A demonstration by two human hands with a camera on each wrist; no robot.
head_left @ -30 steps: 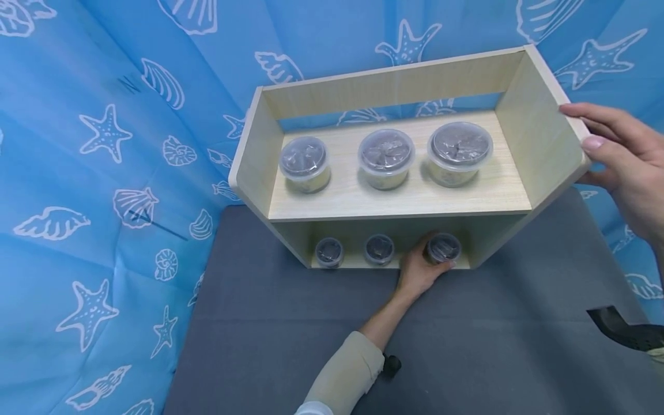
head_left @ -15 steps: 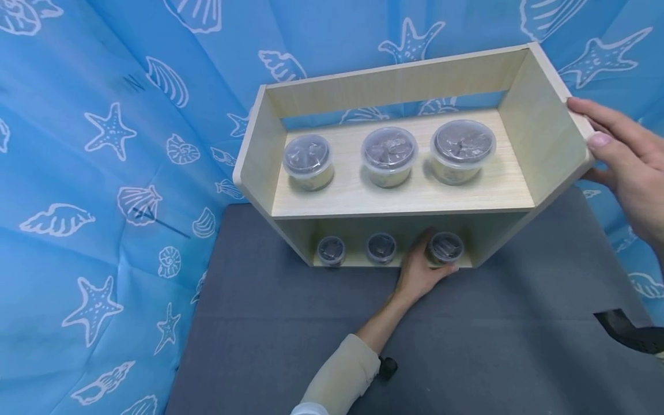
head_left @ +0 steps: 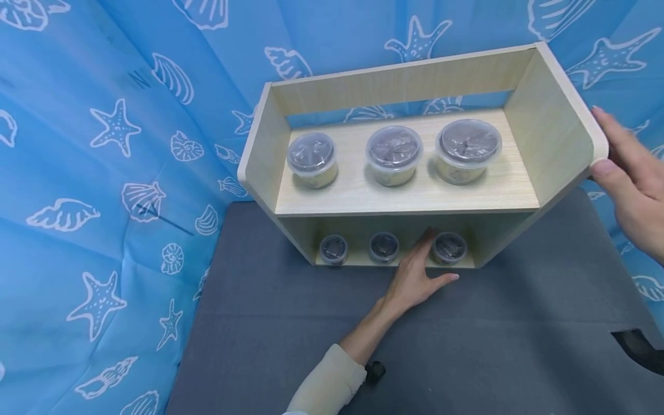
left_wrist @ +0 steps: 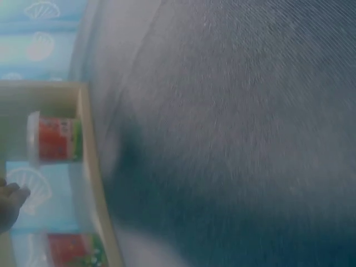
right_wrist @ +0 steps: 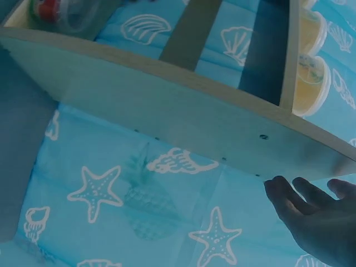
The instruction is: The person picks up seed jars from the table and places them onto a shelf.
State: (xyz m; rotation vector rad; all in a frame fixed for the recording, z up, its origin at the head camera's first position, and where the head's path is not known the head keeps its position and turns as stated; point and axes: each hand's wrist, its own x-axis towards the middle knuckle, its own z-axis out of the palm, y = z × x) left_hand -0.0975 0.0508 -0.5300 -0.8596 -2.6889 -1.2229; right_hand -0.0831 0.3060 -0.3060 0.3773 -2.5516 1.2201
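Note:
My left hand is at the lower level of a pale wooden shelf, fingers reaching in left of a small lidded tub. Its thumb sticks out, apart from that tub. Fingertips of this hand show at the edge of the left wrist view, near a tub with a red label. My right hand is beside the shelf's right side panel, with its thumb near the front corner. In the right wrist view its slightly bent fingers come close to the panel's edge.
Three larger lidded tubs, a left one, a middle one and a right one, stand on the upper level. Two more small tubs are below. A grey cloth covers the table; a blue seashell curtain hangs behind and left.
My left thumb has come off the lower right tub and the hand has drawn back slightly. My right hand has loosened from the side panel and shifted right.

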